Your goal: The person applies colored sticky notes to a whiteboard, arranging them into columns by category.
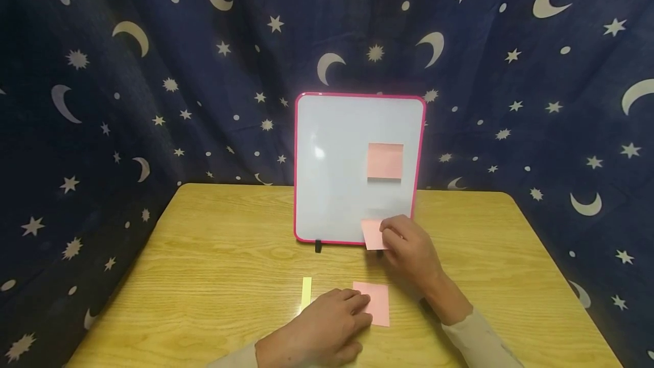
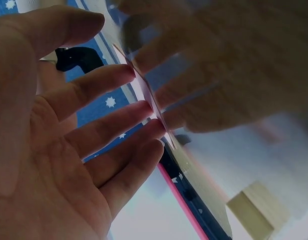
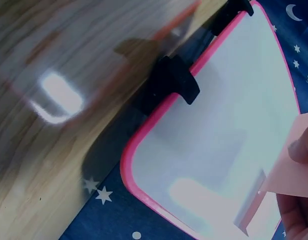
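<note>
My right hand (image 1: pixel 414 254) pinches a pink sticky note (image 1: pixel 372 234) between thumb and fingers, just in front of the whiteboard's lower right part. In the right wrist view the held note (image 3: pixel 286 175) shows with the thumb on its face. The pink-framed whiteboard (image 1: pixel 332 186) stands upright, and another pink sticky note (image 1: pixel 385 161) is stuck on its right side. On the table, my left hand (image 1: pixel 327 325) touches a pink sticky note or pad (image 1: pixel 379 304) with extended fingertips. Its thickness is hard to tell.
A narrow yellow strip (image 1: pixel 306 290) lies on the wooden table (image 1: pixel 219 254), left of the pink note and partly behind the left hand. Black feet (image 1: pixel 318 246) support the board's lower edge. A dark blue curtain (image 1: pixel 255 61) with moons and stars hangs behind.
</note>
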Demonstrator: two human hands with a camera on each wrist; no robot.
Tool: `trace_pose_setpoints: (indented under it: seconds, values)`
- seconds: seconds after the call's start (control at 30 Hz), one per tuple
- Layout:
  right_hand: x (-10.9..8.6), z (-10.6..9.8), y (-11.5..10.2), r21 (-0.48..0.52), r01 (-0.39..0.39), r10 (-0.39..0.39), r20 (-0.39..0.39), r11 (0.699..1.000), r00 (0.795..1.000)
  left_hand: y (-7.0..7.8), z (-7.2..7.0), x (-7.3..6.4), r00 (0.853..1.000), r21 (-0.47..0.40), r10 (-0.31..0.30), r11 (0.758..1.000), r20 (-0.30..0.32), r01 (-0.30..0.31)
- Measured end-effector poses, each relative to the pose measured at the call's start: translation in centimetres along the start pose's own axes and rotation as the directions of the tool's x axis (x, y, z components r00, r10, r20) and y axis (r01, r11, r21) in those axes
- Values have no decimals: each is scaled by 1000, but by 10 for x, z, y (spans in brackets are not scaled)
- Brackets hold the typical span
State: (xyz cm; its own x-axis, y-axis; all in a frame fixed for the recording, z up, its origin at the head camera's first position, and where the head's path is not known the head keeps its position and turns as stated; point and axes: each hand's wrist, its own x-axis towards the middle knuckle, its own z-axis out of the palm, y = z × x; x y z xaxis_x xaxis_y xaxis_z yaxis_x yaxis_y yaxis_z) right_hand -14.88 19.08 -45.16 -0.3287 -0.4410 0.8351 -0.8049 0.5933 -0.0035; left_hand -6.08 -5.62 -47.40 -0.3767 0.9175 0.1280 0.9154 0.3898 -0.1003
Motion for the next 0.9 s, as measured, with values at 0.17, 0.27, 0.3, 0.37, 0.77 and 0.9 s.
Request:
trace_pose_setpoints:
  seconds: [0.17, 0.27, 0.3, 0.37, 0.77, 0.9]
  values:
    - [1, 2, 2, -5, 18, -18, -21, 1000, 1000, 0, 1, 1, 1000, -5, -1, 1000, -19, 1]
    - [1, 4, 4, -11, 22, -23, -31, 1000, 999, -1, 1, 0, 999, -4, 1, 1000, -32, -1]
    - [2, 4, 4, -16, 24, -24, -34, 1000, 999, -1, 1, 1, 999, -4, 2, 1000, -33, -2]
    - [3, 5, 5, -24, 27, -28, -40, 999, 999, -1, 1, 0, 999, -6, 0, 1000, -33, -1]
    - [7, 10, 8, -73, 30, -36, -79, 997, 996, -4, 0, 0, 998, -21, 0, 1000, -60, -1]
    - [6, 12, 10, -93, 30, -38, -85, 995, 996, -3, 0, 1, 996, -23, 2, 1000, -86, -4]
